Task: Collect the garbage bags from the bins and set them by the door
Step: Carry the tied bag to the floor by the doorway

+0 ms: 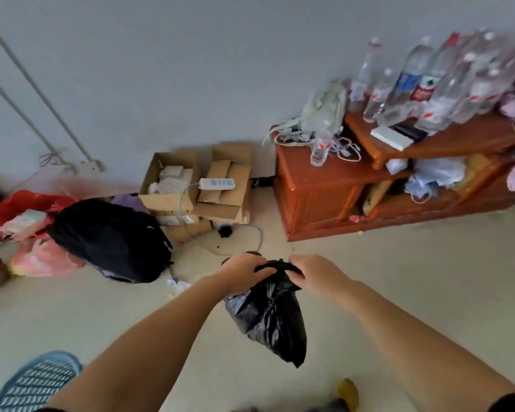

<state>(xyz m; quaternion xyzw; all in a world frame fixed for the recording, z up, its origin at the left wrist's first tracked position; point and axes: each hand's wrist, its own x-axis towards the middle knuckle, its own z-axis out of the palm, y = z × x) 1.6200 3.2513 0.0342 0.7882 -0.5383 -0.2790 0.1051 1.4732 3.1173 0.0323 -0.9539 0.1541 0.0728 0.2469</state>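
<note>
Both grips closed on black garbage bag [272, 316], backpack [113, 239], cardboard boxes [217, 188] beyond

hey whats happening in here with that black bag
A person is holding a small black garbage bag up off the floor, both hands at its gathered top. The left hand and the right hand each grip the bunched neck, apparently tying or closing it. The bag hangs free between the forearms. Behind it on the floor sit a black backpack, open cardboard boxes and red and pink plastic bags, beside a wooden cabinet crowded with plastic bottles. No door is in view.
</note>
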